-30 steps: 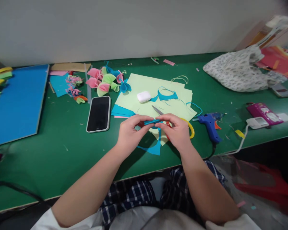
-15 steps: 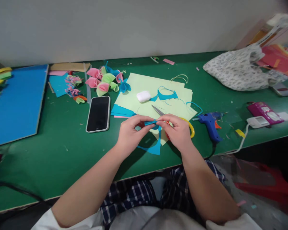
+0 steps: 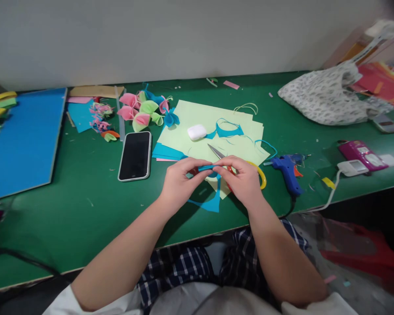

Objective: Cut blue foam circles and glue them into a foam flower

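Observation:
A small folded piece of blue paper point(image 3: 206, 168) is pinched between my two hands, above the middle of the table's near side. My left hand point(image 3: 181, 180) grips its left end with thumb and fingers. At its right end, my right hand point(image 3: 239, 179) holds it between thumb and forefinger. Scissors point(image 3: 216, 151) lie under my right hand, blades pointing up and left, one yellow handle loop showing. Below the hands is a cut blue paper scrap point(image 3: 210, 204). Pale green sheets point(image 3: 197, 114) spread behind them, bearing a white case point(image 3: 197, 132) and a blue cut-out remnant point(image 3: 229, 130).
Left of the hands lies a phone point(image 3: 135, 155), with pink, green and blue paper flowers point(image 3: 141, 111) behind it. A blue board point(image 3: 26, 140) occupies the far left. To the right are a blue glue gun point(image 3: 287, 170), a magenta power strip point(image 3: 362, 154) and a patterned cloth bag point(image 3: 325, 97).
Both hands stay in nearly the same place. The blue paper between the fingers looks slightly narrower, as if pressed flatter. Nothing else on the table has moved.

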A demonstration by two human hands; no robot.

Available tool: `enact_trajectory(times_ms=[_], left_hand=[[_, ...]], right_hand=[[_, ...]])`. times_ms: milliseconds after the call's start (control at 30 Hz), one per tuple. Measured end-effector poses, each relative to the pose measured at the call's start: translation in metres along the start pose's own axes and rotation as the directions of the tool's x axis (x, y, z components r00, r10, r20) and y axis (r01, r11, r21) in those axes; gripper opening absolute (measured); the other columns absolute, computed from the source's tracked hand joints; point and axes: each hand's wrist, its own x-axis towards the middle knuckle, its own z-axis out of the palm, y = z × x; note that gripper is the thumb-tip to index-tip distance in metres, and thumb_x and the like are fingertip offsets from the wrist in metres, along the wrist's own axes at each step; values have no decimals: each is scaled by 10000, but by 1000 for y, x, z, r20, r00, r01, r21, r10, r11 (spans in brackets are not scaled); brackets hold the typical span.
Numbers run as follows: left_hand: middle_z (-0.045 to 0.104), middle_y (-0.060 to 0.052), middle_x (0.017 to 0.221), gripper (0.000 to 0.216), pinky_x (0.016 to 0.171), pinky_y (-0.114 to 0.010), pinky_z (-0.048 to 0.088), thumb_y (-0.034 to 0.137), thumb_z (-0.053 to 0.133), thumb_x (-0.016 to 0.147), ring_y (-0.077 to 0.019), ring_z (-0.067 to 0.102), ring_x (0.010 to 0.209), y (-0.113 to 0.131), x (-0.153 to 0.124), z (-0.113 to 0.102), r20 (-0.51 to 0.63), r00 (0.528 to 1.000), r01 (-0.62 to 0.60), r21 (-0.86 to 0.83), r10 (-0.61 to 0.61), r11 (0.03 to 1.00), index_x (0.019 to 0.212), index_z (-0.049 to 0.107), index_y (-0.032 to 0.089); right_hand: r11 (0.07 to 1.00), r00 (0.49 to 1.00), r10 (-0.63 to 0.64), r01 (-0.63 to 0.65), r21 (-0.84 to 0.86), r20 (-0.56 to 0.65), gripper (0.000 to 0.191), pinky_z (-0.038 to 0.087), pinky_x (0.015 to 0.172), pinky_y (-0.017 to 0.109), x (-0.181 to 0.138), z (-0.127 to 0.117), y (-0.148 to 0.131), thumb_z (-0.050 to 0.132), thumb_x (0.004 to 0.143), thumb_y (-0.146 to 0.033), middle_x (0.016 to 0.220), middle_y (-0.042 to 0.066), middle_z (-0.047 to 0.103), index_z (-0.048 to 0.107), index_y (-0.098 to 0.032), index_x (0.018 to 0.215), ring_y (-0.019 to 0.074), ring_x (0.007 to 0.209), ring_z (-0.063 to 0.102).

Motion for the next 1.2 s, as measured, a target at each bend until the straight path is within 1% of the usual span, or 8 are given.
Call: enact_trajectory(times_ms=[100, 200, 567, 833, 933, 1033, 1100, 1200], left_hand=[[716, -29, 794, 183, 636, -248, 510, 346, 729, 717, -139, 628, 675, -1, 1, 0, -17, 996, 83, -101, -85, 992, 808, 724, 188], [716, -36, 781, 232, 610, -257, 505, 375, 740, 685, -141, 619, 639, -3, 3, 1, -4, 988, 149, -181, -153, 972, 792, 706, 172], [640, 21, 663, 247, 544, -203, 460, 341, 781, 645, -74, 530, 537, -6, 7, 3, 65, 960, 278, -359, -274, 891, 783, 676, 165], [632, 22, 673, 257, 540, -208, 444, 345, 775, 660, -74, 531, 534, -9, 7, 3, 41, 952, 296, -392, -305, 871, 812, 668, 166], [620, 24, 686, 261, 550, -212, 443, 342, 766, 666, -73, 528, 543, -9, 7, 3, 37, 953, 292, -391, -302, 873, 818, 651, 165], [608, 19, 731, 236, 587, -212, 442, 323, 744, 687, -82, 535, 610, -8, 6, 4, 32, 964, 262, -315, -265, 912, 820, 627, 166], [606, 14, 778, 217, 619, -211, 441, 308, 722, 710, -92, 546, 676, -8, 6, 4, 73, 969, 245, -262, -234, 933, 835, 608, 171], [584, 20, 762, 203, 613, -210, 425, 310, 696, 739, -96, 537, 686, -8, 4, 5, 210, 955, 254, -211, -210, 944, 847, 590, 175]], right_hand=[[990, 991, 131, -132, 54, 25, 117, 523, 607, 264, 0, 2, 2, 719, 746, -287, 843, 18, 735, 730, -232, 849, 173, 783, 674], [971, 972, 228, -232, 64, 51, 136, 529, 598, 272, 0, 3, 4, 738, 710, -310, 783, 16, 732, 728, -213, 805, 174, 730, 672], [920, 918, 350, -374, 116, 186, 163, 523, 671, 284, 3, 0, 1, 712, 718, -342, 725, 2, 715, 699, -183, 752, 154, 693, 661], [888, 902, 402, -426, 176, 157, 200, 539, 757, 345, 3, 2, 4, 742, 682, -303, 800, 23, 745, 725, -202, 854, 185, 770, 690], [902, 918, 373, -392, 179, 135, 177, 540, 736, 331, 3, 1, 5, 728, 705, -316, 787, 16, 737, 714, -205, 842, 173, 753, 683], [923, 938, 328, -343, 172, 109, 132, 531, 705, 296, 3, 1, 6, 706, 734, -316, 782, 6, 722, 692, -203, 802, 153, 742, 666], [924, 946, 312, -325, 200, 92, 113, 527, 693, 281, 3, 2, 7, 694, 746, -298, 781, 3, 718, 690, -203, 805, 147, 743, 661], [929, 956, 283, -293, 228, 75, 107, 530, 707, 284, 3, 2, 6, 678, 756, -272, 813, 10, 729, 706, -205, 835, 153, 768, 666]])
